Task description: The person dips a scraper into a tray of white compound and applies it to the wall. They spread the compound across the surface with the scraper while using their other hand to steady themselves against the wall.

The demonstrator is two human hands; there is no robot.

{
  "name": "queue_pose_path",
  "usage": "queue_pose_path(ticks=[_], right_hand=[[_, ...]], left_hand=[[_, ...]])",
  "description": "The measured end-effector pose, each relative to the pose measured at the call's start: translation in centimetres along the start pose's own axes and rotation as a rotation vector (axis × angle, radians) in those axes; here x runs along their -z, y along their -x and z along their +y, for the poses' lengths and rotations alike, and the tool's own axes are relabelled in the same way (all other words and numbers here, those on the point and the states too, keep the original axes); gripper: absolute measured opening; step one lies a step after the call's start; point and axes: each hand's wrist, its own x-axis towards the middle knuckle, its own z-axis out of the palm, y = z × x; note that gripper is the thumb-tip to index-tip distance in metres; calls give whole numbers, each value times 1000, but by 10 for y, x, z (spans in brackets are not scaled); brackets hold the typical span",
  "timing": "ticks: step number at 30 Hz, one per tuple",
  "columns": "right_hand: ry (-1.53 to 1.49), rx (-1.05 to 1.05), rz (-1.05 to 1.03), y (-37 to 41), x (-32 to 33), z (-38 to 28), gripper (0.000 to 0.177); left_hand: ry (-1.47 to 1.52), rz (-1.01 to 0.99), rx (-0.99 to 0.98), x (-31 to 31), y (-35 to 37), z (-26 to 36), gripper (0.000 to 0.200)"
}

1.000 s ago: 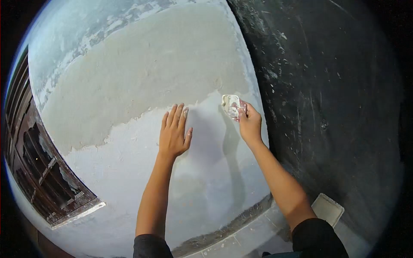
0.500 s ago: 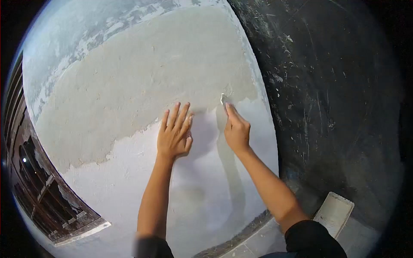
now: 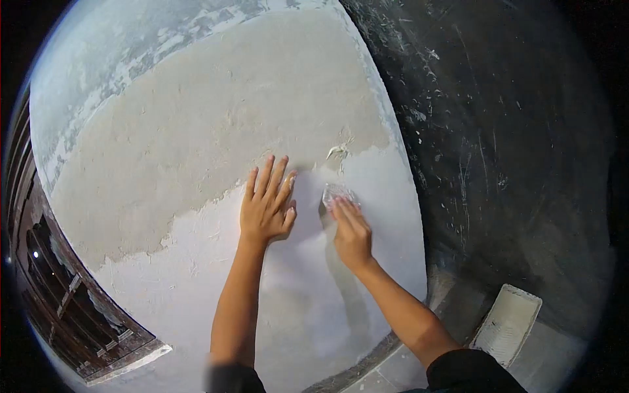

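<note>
My left hand (image 3: 265, 204) rests flat on the wall, fingers spread, with white smears on the fingertips and thumb. It lies across the border between a dried beige coat (image 3: 229, 118) and a wet white coat of putty (image 3: 216, 223). To its right, my right hand (image 3: 354, 232) is closed on a putty scraper whose blade (image 3: 337, 194), smeared white, lies against the white area; its handle is hidden in my fist. Just above the blade, a small raised dab of putty (image 3: 338, 152) clings to the wall at the border.
A dark window with bars (image 3: 72, 295) is set in the wall at lower left. Beyond the wall's right edge is a dark, white-splattered surface (image 3: 498, 144). A white tray (image 3: 509, 324) with a ridged inside stands at lower right.
My right hand has moved down and slightly left along the wall, and the scraper's blade has turned from edge-on to broad side. A putty dab now shows above it. My left hand has stayed put.
</note>
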Motion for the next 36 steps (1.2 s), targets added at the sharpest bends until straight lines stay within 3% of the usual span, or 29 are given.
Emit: queue_pose_path(ticks=[2, 4, 7, 12, 14, 19, 23, 24, 27, 30, 32, 35, 36], right_hand=[[-58, -95, 38, -13, 17, 10, 41], [-126, -491, 85, -44, 41, 15, 45], [-292, -620, 138, -74, 39, 85, 50], [-389, -470, 88, -112, 54, 90, 49], [-232, -206, -85, -131, 66, 83, 41], [-196, 74, -64, -166, 55, 110, 33], [-325, 157, -291, -159, 34, 94, 34], [-330, 158, -292, -161, 29, 103, 34], [-119, 138, 73, -184, 30, 138, 34], [-286, 93, 134, -186, 34, 127, 34], [-384, 144, -153, -163, 26, 101, 34], [-255, 176, -36, -165, 18, 129, 35], [-256, 45, 70, -173, 29, 133, 35]], left_hand=[[38, -6, 10, 5, -2, 1, 57], [24, -39, 30, 5, -2, 2, 53], [48, 30, 16, -1, -13, 9, 47], [32, 123, -38, -16, -41, 20, 48], [1, 82, -22, -21, -45, 24, 48], [-2, 84, 7, -33, -40, 26, 58], [35, 161, 1, -36, -39, 24, 59], [26, 167, 5, -34, -39, 25, 49], [19, 160, 3, -31, -41, 27, 41], [37, 156, -4, -34, -41, 26, 47], [53, 149, -17, -35, -39, 26, 53], [26, 138, -2, -35, -38, 24, 53], [33, 161, -15, -37, -38, 24, 52]])
